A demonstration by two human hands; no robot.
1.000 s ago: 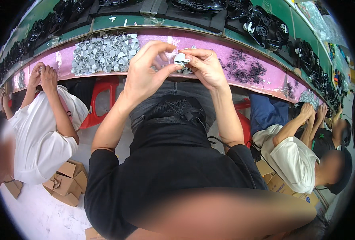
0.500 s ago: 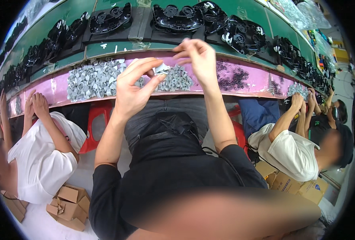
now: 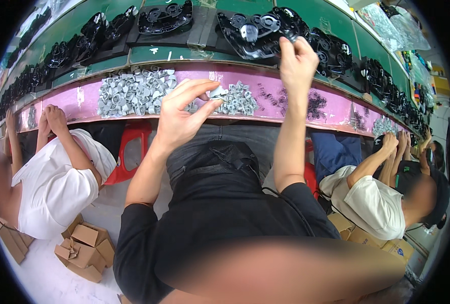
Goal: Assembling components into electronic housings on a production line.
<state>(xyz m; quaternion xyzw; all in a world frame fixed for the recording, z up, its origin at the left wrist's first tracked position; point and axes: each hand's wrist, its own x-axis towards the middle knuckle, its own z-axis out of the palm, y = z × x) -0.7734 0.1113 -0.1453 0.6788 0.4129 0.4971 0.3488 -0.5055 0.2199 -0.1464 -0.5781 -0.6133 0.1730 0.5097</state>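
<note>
My left hand (image 3: 180,112) is closed, with a small grey plastic part (image 3: 218,92) pinched between thumb and fingertips above the pink work strip. My right hand (image 3: 298,63) reaches to the far side, its fingers closed on the right end of a black plastic game controller shell (image 3: 240,43). That shell sits tilted, its near edge hanging over the edge of the black foam pad. Below the left hand lie a pile of larger grey parts (image 3: 128,93) and a pile of smaller grey parts (image 3: 240,99).
More black shells (image 3: 165,17) stand in a row on dark foam along the green bench (image 3: 212,35). Tiny black parts (image 3: 313,104) lie scattered on the pink strip (image 3: 78,101). People sit close on both sides. A cardboard box (image 3: 85,248) stands on the floor at left.
My right hand has moved away from the left hand, far and to the right, and taken hold of a black shell, which has tilted toward me. The left hand keeps its grey part.
</note>
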